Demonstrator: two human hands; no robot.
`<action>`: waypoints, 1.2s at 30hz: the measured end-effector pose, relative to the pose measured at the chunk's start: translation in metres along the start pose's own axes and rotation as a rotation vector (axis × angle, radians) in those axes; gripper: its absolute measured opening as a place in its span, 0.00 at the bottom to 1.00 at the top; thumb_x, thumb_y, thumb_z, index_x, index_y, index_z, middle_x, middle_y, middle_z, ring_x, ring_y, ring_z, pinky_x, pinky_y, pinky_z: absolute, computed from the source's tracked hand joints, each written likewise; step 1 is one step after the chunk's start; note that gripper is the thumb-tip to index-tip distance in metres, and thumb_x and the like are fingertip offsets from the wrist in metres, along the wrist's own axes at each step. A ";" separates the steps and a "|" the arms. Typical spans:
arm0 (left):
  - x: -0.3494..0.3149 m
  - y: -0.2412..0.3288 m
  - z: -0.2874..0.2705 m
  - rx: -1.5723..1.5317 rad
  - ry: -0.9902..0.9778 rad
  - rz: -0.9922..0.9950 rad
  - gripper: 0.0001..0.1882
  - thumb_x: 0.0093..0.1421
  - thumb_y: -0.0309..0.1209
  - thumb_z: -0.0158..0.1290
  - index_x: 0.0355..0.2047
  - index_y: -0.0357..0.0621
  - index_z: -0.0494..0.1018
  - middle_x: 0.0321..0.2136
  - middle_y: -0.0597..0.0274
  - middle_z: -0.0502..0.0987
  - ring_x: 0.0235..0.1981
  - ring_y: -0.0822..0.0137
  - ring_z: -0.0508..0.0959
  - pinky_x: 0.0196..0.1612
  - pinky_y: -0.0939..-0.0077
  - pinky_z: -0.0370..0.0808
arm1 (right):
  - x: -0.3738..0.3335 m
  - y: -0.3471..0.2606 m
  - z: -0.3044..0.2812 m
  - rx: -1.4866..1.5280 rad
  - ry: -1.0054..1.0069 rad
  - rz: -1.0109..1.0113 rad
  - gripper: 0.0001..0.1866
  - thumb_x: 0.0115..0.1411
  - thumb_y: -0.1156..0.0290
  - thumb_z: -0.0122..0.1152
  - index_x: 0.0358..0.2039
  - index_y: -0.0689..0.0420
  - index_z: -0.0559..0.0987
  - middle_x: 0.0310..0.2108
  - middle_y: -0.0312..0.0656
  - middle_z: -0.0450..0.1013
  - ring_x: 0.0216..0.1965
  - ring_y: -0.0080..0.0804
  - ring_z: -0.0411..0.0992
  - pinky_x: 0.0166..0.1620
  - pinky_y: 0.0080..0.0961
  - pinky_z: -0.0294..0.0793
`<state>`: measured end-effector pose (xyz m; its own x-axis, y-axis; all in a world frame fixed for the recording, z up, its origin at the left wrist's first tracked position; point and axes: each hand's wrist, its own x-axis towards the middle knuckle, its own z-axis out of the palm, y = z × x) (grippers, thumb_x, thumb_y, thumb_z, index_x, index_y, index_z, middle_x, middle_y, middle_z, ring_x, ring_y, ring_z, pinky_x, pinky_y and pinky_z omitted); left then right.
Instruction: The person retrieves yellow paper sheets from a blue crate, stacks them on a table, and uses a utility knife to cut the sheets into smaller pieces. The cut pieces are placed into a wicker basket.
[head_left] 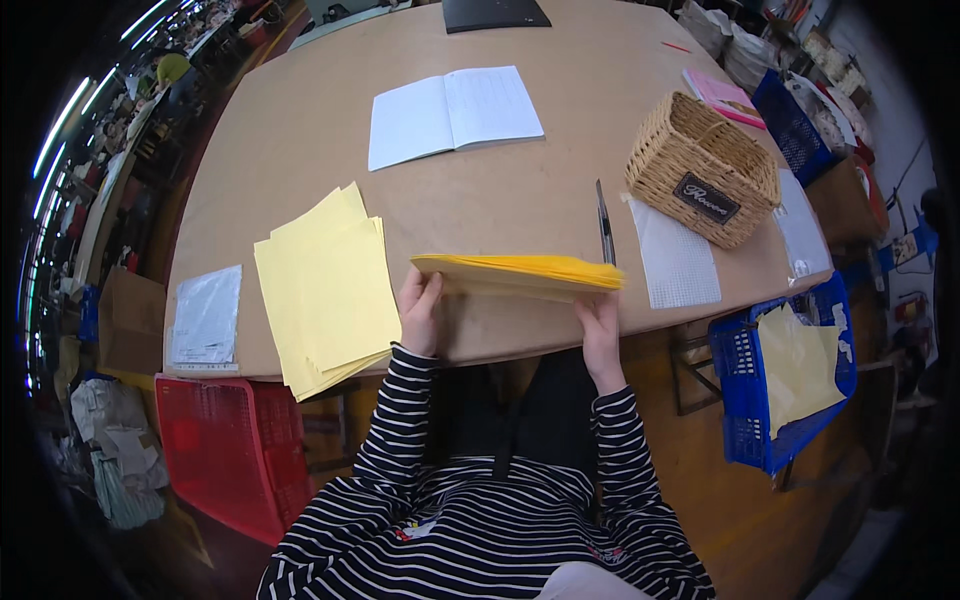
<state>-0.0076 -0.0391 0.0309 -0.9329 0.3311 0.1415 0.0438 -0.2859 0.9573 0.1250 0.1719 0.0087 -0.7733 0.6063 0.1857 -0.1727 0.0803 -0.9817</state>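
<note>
A stack of yellow paper sheets (pixel 520 275) is held up on edge above the near side of the table, its bright top edges fanned slightly. My left hand (pixel 421 315) grips its left end, thumb in front. At the right end my right hand (pixel 600 335) pinches the lower corner; some of its fingers are hidden behind the paper. Left of my left hand lies a loose pile of pale yellow sheets (pixel 325 290), its near corners overhanging the table edge. Just beyond the right end of the stack is a slim dark tool (pixel 604 222), too small to name.
On the brown table (pixel 300 140) are an open notebook (pixel 455 118), a wicker basket (pixel 655 150), a pink booklet (pixel 724 95), a white mesh sheet (pixel 672 260) and a plastic packet (pixel 206 318). Below the edge stand a red crate (pixel 215 440) and a blue crate (pixel 745 425) holding yellow paper.
</note>
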 end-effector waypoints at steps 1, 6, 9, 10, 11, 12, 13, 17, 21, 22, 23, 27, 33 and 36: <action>0.005 -0.004 0.001 0.010 0.004 0.024 0.18 0.70 0.30 0.44 0.56 0.33 0.67 0.50 0.60 0.72 0.53 0.69 0.69 0.59 0.74 0.62 | 0.006 0.003 0.001 -0.023 0.004 0.010 0.19 0.67 0.76 0.48 0.57 0.65 0.64 0.48 0.48 0.70 0.49 0.35 0.68 0.55 0.31 0.65; -0.003 -0.010 0.010 0.056 0.073 0.055 0.20 0.70 0.32 0.42 0.58 0.32 0.65 0.53 0.58 0.72 0.56 0.67 0.68 0.61 0.73 0.59 | -0.002 -0.008 0.001 -0.275 0.066 -0.153 0.18 0.65 0.78 0.50 0.55 0.67 0.69 0.41 0.50 0.70 0.42 0.42 0.71 0.49 0.33 0.70; -0.011 -0.005 0.032 0.117 0.122 0.079 0.17 0.71 0.31 0.41 0.56 0.34 0.66 0.49 0.58 0.73 0.52 0.68 0.69 0.58 0.74 0.63 | -0.014 -0.033 0.008 -0.474 0.000 -0.337 0.19 0.61 0.78 0.54 0.54 0.67 0.73 0.38 0.49 0.70 0.38 0.44 0.72 0.43 0.32 0.73; -0.016 -0.002 0.042 0.130 0.109 0.087 0.17 0.71 0.30 0.41 0.55 0.34 0.67 0.48 0.58 0.73 0.50 0.69 0.70 0.56 0.74 0.63 | -0.020 -0.041 0.015 -0.531 -0.046 -0.354 0.20 0.60 0.79 0.56 0.54 0.66 0.74 0.38 0.49 0.70 0.37 0.44 0.72 0.41 0.32 0.74; -0.020 0.000 0.052 0.141 0.096 0.098 0.16 0.71 0.30 0.41 0.54 0.35 0.67 0.46 0.58 0.74 0.49 0.69 0.70 0.55 0.74 0.64 | -0.023 -0.046 0.026 -0.570 -0.051 -0.415 0.21 0.59 0.79 0.57 0.54 0.65 0.74 0.37 0.47 0.70 0.36 0.43 0.73 0.39 0.32 0.75; -0.024 0.000 0.065 0.092 0.134 0.108 0.12 0.71 0.30 0.40 0.49 0.36 0.68 0.40 0.61 0.74 0.42 0.70 0.71 0.49 0.75 0.67 | -0.026 -0.050 0.038 -0.602 -0.061 -0.445 0.23 0.57 0.79 0.58 0.55 0.63 0.75 0.37 0.46 0.70 0.35 0.42 0.73 0.38 0.32 0.76; -0.029 0.002 0.073 0.097 0.132 0.079 0.12 0.71 0.30 0.40 0.48 0.36 0.68 0.39 0.62 0.73 0.41 0.71 0.71 0.48 0.76 0.68 | -0.029 -0.053 0.046 -0.639 -0.086 -0.454 0.25 0.55 0.80 0.59 0.56 0.62 0.75 0.37 0.44 0.70 0.34 0.40 0.74 0.36 0.32 0.76; -0.043 0.005 0.090 -0.079 0.114 -0.004 0.11 0.72 0.32 0.39 0.46 0.38 0.66 0.36 0.64 0.72 0.38 0.74 0.71 0.43 0.80 0.71 | -0.032 -0.051 0.067 -0.694 -0.100 -0.497 0.28 0.53 0.79 0.61 0.57 0.58 0.75 0.36 0.42 0.69 0.32 0.38 0.74 0.36 0.33 0.77; -0.046 0.002 0.085 -0.147 0.052 -0.072 0.11 0.73 0.33 0.41 0.49 0.39 0.65 0.39 0.63 0.72 0.40 0.75 0.72 0.44 0.79 0.72 | -0.035 -0.044 0.070 -0.630 -0.137 -0.395 0.28 0.52 0.78 0.62 0.57 0.57 0.75 0.38 0.42 0.69 0.35 0.39 0.74 0.38 0.33 0.77; -0.045 0.001 0.084 -0.113 0.031 -0.086 0.11 0.73 0.32 0.41 0.49 0.39 0.64 0.40 0.63 0.72 0.39 0.75 0.72 0.44 0.79 0.72 | -0.036 -0.043 0.070 -0.595 -0.160 -0.351 0.28 0.52 0.78 0.62 0.57 0.57 0.75 0.38 0.43 0.69 0.35 0.39 0.74 0.39 0.33 0.77; -0.044 0.000 0.083 -0.113 0.075 -0.069 0.11 0.72 0.33 0.41 0.48 0.39 0.65 0.38 0.64 0.72 0.38 0.76 0.72 0.42 0.80 0.72 | -0.037 -0.043 0.069 -0.609 -0.184 -0.374 0.28 0.52 0.78 0.62 0.57 0.57 0.75 0.39 0.43 0.69 0.37 0.40 0.74 0.40 0.33 0.77; -0.041 0.000 0.078 -0.093 0.131 -0.038 0.11 0.71 0.32 0.44 0.45 0.37 0.69 0.34 0.67 0.72 0.36 0.78 0.70 0.38 0.84 0.69 | -0.037 -0.043 0.067 -0.616 -0.204 -0.414 0.30 0.52 0.77 0.64 0.58 0.58 0.73 0.42 0.45 0.68 0.40 0.40 0.72 0.44 0.32 0.75; -0.045 0.009 0.079 -0.025 0.039 -0.079 0.08 0.66 0.28 0.49 0.39 0.35 0.73 0.31 0.68 0.71 0.33 0.78 0.68 0.36 0.83 0.66 | -0.031 -0.050 0.056 -0.358 0.049 -0.243 0.35 0.51 0.80 0.68 0.60 0.61 0.65 0.54 0.46 0.61 0.39 0.31 0.70 0.43 0.26 0.74; -0.047 0.013 0.083 0.058 0.020 -0.076 0.07 0.64 0.26 0.51 0.36 0.32 0.73 0.29 0.65 0.71 0.30 0.76 0.69 0.33 0.81 0.66 | -0.026 -0.055 0.050 -0.418 0.110 -0.200 0.34 0.51 0.77 0.69 0.58 0.62 0.67 0.53 0.48 0.64 0.40 0.34 0.70 0.44 0.28 0.75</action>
<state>0.0666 0.0167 0.0576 -0.9412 0.3319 0.0638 -0.0070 -0.2081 0.9781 0.1243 0.1124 0.0601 -0.6769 0.6246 0.3895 -0.0342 0.5019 -0.8642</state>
